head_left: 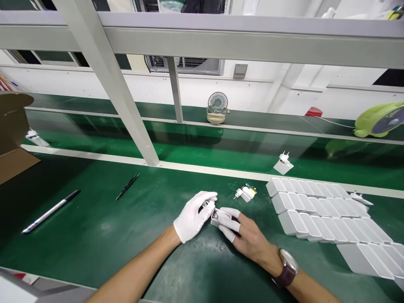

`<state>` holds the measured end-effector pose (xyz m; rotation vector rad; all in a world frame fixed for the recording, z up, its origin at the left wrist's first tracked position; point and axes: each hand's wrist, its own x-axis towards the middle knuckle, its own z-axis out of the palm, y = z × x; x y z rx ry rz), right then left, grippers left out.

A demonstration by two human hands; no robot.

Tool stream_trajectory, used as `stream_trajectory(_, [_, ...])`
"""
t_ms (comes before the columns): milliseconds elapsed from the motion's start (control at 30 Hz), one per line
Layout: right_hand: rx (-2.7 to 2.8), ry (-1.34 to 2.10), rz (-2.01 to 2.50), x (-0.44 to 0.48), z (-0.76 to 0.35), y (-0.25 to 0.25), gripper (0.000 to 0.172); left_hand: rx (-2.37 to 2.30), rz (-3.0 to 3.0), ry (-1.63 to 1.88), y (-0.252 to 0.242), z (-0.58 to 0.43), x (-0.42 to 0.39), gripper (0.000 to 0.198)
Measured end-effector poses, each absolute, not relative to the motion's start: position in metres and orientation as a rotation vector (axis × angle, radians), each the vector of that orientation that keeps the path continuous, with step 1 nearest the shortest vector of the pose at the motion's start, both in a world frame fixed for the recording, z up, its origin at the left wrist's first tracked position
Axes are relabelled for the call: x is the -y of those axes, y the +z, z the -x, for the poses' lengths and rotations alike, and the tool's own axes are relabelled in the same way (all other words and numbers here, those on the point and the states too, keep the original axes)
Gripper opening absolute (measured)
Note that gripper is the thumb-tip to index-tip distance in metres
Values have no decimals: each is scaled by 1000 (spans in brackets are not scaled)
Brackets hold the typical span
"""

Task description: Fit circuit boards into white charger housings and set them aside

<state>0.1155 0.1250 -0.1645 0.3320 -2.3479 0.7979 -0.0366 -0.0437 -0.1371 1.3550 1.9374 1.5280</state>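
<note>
My left hand [195,216], in a white glove, pinches a small white piece at the open end of a white plastic charger housing [216,219]. My right hand [244,233], with white finger cots and a watch on the wrist, grips the housing from the right. Something reddish and dark shows inside the housing; its details are too small to tell. Just beyond the hands lies an opened white plug adapter [247,193] with a green circuit board and a yellow part. Rows of white housings [318,210] stand to the right.
A white plug charger [283,163] stands behind the rows. On the left lie a marker pen [50,211], a black pen [127,186] and a cardboard box [14,130]. A small fan [217,107] is on the back shelf. A slanted metal post [110,80] crosses the bench.
</note>
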Motion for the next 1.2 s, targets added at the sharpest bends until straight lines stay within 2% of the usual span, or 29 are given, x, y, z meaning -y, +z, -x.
stream_trajectory(167, [2138, 745, -325, -129, -116, -124, 60, -1904, -1376, 1834, -139, 38, 47, 65])
stream_trajectory(300, [2209, 798, -313, -127, -115, -133, 55, -1945, -1317, 1960, -138, 38, 48, 67])
stream_trajectory(433, [2443, 828, -331, -126, -113, -162, 44, -1977, -1404, 1811, -135, 37, 48, 70])
stream_trajectory(500, [2439, 813, -319, -127, -114, -171, 42, -1995, -1410, 1661, -136, 35, 46, 64])
stream_trajectory(600, [2389, 792, -295, -127, -114, -176, 44, -2045, -1301, 1497, -139, 31, 42, 49])
stream_trajectory(700, [2394, 799, -240, -127, -115, -176, 50, -2077, -1231, 1433, -142, 29, 39, 41])
stream_trajectory(867, [2465, 843, -225, -126, -115, -174, 45, -2012, -1210, 1454, -147, 29, 34, 47])
stream_trajectory(967, [2323, 1205, -60, -125, -113, -174, 38, -1965, -1230, 1597, -149, 29, 34, 61])
stream_trajectory(1100, [1803, 2130, 262, -121, -110, -171, 38, -2127, -1541, 1576, -146, 23, 34, 100])
stream_trajectory(1133, [1691, 2312, 305, -120, -109, -170, 40, -2175, -1650, 1509, -145, 20, 33, 103])
stream_trajectory(1200, [1570, 2522, 347, -116, -110, -167, 42, -2226, -1809, 1420, -143, 13, 32, 93])
